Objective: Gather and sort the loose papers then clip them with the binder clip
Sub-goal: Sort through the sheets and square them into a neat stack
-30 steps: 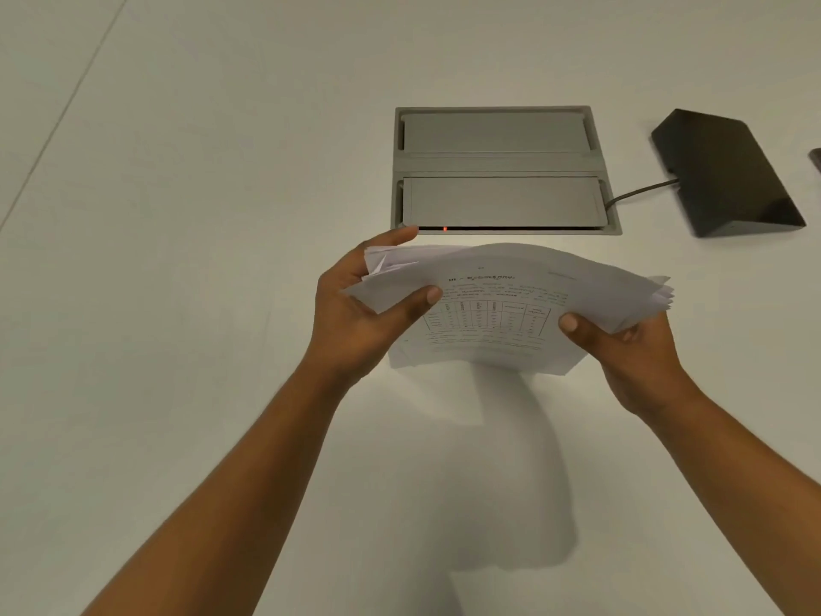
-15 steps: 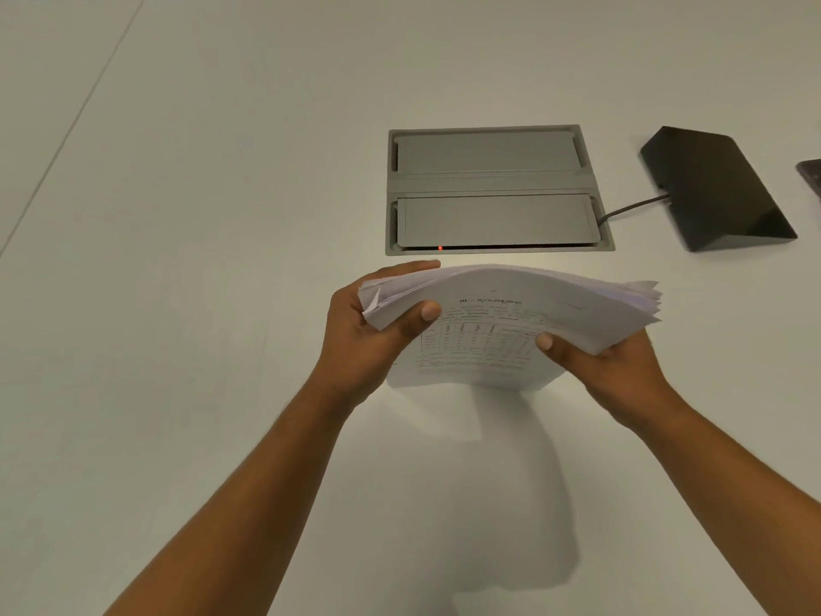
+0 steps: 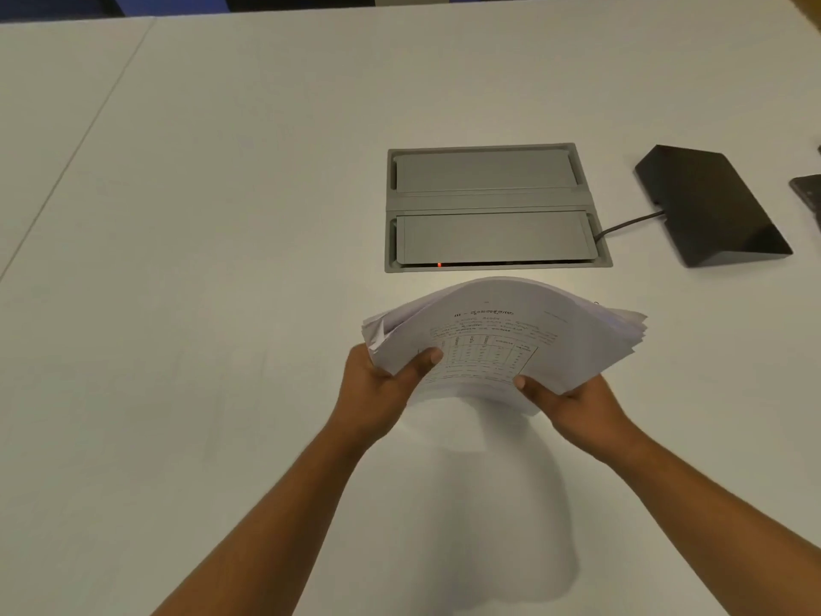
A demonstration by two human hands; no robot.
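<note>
paper stack is held up over the white table, just in front of the grey cable hatch, bowed upward in the middle. left hand pinches the left edge, thumb on top, other fingers hidden under the sheets. right hand pinches the near right corner the same way. edges are ragged and fanned at the right. risk: the bow lets inner sheets slip out, or the uneven edges get clipped crooked. binder clip not in view.
</note>
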